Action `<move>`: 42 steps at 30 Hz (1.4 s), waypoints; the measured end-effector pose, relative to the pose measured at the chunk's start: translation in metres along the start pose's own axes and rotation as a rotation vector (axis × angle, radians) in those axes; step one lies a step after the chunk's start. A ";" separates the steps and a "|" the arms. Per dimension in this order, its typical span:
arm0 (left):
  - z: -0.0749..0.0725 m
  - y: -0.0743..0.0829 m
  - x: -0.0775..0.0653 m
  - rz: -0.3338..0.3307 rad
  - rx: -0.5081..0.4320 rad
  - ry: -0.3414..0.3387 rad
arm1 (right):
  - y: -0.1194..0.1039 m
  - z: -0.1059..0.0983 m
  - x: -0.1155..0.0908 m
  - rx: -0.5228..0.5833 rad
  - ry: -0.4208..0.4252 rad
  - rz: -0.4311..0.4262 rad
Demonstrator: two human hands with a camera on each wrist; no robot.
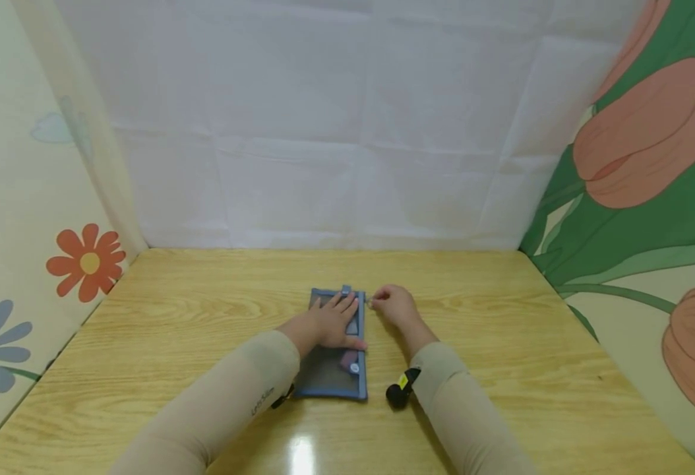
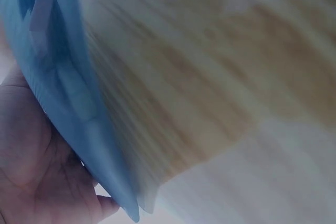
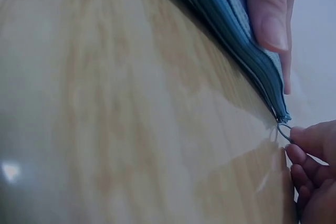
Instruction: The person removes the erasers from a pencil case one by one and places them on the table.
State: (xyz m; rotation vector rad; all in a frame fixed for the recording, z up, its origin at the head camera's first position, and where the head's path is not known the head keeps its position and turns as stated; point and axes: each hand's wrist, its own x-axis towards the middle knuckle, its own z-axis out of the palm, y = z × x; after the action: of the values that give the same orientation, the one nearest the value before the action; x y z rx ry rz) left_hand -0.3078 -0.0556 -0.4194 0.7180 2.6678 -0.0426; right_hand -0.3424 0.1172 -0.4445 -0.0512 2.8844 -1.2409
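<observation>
A blue zip pouch (image 1: 326, 381) with a dark see-through mesh face lies flat on the table. My left hand (image 1: 334, 324) rests on its upper half with straight, spread fingers, the thumb reaching over the right zipped edge. Below that thumb, a small pinkish item with a white round spot (image 1: 350, 362) shows through the mesh. Off the pouch's upper right corner, my right hand (image 1: 396, 305) pinches the zipper's thin pull loop (image 3: 281, 133) between thumb and forefinger. In the right wrist view the zipper (image 3: 247, 59) runs along the pouch edge to that corner, beside a left fingertip.
The pouch lies on a wood-grain table (image 1: 217, 290). A white cloth (image 1: 300, 132) hangs behind its far edge, with flower-printed panels (image 1: 638, 277) at both sides. A black wrist camera (image 1: 397, 394) sticks out beside my right sleeve.
</observation>
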 end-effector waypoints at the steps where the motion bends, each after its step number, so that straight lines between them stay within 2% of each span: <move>1: -0.001 0.001 -0.001 0.001 0.004 0.000 | -0.001 0.000 0.000 0.001 -0.002 0.007; 8: -0.005 0.004 -0.005 0.000 -0.005 0.007 | -0.006 0.001 -0.003 -0.006 -0.017 -0.002; 14: -0.005 0.004 -0.003 -0.002 -0.029 0.007 | -0.008 0.002 -0.004 -0.067 -0.015 -0.047; 21: -0.008 0.005 -0.004 -0.017 -0.047 -0.020 | -0.006 0.002 -0.004 -0.210 -0.019 -0.207; 24: -0.010 0.006 -0.005 -0.024 -0.056 -0.034 | -0.006 0.000 -0.006 -0.240 -0.031 -0.245; 34: -0.008 0.004 -0.003 -0.027 -0.047 -0.034 | -0.006 -0.003 -0.011 -0.255 -0.066 -0.264; 42: -0.007 0.004 -0.002 -0.023 -0.055 -0.040 | -0.004 -0.008 -0.010 -0.205 -0.161 -0.246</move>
State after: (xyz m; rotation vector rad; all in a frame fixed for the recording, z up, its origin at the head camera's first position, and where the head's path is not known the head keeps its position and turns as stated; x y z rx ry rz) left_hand -0.3071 -0.0525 -0.4115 0.6616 2.6284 0.0103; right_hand -0.3322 0.1203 -0.4363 -0.4948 2.9151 -0.9096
